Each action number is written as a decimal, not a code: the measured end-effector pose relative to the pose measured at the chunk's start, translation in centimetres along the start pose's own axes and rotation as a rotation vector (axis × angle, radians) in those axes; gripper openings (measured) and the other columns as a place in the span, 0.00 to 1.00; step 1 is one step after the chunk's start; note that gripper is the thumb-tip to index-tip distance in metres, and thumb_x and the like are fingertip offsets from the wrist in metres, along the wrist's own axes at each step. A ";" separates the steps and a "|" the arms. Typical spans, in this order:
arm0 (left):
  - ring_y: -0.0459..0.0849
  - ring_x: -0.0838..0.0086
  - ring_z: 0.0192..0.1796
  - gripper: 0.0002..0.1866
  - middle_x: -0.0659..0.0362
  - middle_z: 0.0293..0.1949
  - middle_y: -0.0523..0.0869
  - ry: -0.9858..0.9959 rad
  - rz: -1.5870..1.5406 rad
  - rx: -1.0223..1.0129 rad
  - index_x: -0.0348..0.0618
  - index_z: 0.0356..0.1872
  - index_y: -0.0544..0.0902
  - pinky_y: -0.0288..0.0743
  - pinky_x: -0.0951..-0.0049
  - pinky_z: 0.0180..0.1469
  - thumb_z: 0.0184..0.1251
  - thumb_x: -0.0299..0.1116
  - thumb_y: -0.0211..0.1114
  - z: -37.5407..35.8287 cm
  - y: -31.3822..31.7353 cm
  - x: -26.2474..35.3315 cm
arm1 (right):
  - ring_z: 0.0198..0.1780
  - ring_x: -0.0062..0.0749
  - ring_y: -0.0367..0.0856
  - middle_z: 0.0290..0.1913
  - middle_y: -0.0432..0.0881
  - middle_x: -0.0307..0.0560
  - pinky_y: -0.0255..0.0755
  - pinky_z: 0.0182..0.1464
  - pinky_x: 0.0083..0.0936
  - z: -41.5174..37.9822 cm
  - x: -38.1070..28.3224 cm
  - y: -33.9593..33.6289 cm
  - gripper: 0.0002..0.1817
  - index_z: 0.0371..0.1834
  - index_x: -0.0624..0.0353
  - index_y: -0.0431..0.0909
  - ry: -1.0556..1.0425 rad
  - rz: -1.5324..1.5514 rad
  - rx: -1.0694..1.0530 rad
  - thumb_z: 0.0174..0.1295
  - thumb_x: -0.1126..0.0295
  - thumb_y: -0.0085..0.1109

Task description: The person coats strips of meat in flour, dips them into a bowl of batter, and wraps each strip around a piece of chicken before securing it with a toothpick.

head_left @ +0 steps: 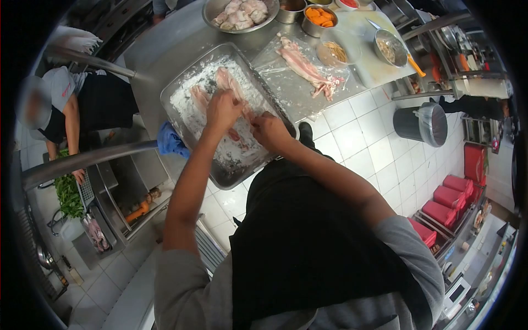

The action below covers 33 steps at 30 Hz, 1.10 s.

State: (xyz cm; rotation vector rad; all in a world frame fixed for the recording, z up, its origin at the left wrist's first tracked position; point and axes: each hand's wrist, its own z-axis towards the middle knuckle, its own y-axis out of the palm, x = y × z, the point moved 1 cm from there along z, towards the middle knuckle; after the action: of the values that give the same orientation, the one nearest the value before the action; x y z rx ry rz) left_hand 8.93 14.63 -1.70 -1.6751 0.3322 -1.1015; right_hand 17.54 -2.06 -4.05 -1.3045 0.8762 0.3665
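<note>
A deep metal tray (224,179) holds a bed of white flour (186,94), with pale pink raw meat pieces (228,82) lying in it. My left hand (224,111) is over the tray's middle, its fingers closed on a strip of raw meat (247,114). Close beside it on the right, my right hand (269,131) grips the lower part of the same strip. The fingertips partly hide the strip. Further right, a larger slab of raw meat (308,66) lies on a clear plastic sheet (269,69) on the steel table.
Behind the tray stand a bowl of raw meat (241,15) and a pot of orange pieces (320,18). A cutting board (374,71) carries a metal bowl (389,48). At left a co-worker (71,102) handles green leaves (69,195). A lined bin (421,124) stands right.
</note>
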 end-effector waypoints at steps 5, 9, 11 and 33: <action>0.84 0.47 0.45 0.11 0.42 0.40 0.84 -0.227 -0.119 0.163 0.33 0.31 0.84 0.77 0.52 0.47 0.53 0.33 0.67 -0.1 2.2 -0.5 | 0.38 0.60 0.83 0.37 0.80 0.67 0.79 0.45 0.47 -0.3 -0.5 -0.1 0.10 0.39 0.65 0.82 -0.055 -0.013 -0.019 0.59 0.70 0.58; 0.85 0.46 0.42 0.10 0.42 0.36 0.85 -0.187 -0.062 0.174 0.34 0.30 0.84 0.78 0.53 0.46 0.52 0.32 0.65 0.4 2.9 -1.3 | 0.39 0.57 0.83 0.36 0.80 0.61 0.78 0.46 0.45 -0.1 -0.3 0.7 0.11 0.41 0.64 0.82 0.036 -0.065 -0.041 0.58 0.71 0.61; 0.86 0.49 0.35 0.11 0.43 0.29 0.85 -0.170 -0.108 0.281 0.34 0.26 0.84 0.77 0.56 0.40 0.52 0.34 0.68 0.8 3.1 -1.9 | 0.39 0.58 0.83 0.36 0.79 0.61 0.78 0.46 0.45 -0.3 0.0 0.8 0.11 0.41 0.64 0.82 0.042 -0.088 -0.049 0.58 0.70 0.60; 0.87 0.67 0.31 0.09 0.52 0.31 0.89 -0.298 -0.604 0.251 0.34 0.33 0.87 0.78 0.69 0.38 0.58 0.31 0.70 3.7 2.8 -4.7 | 0.44 0.54 0.82 0.41 0.80 0.65 0.80 0.47 0.42 -0.8 -0.4 -0.2 0.13 0.43 0.68 0.80 -0.126 -0.180 -0.125 0.60 0.70 0.56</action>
State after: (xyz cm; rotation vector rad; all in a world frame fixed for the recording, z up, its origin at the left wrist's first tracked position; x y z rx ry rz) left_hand 10.21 18.93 -6.54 -1.7193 -0.5172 -1.2336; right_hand 17.15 -2.73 -3.56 -1.4479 0.6327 0.3616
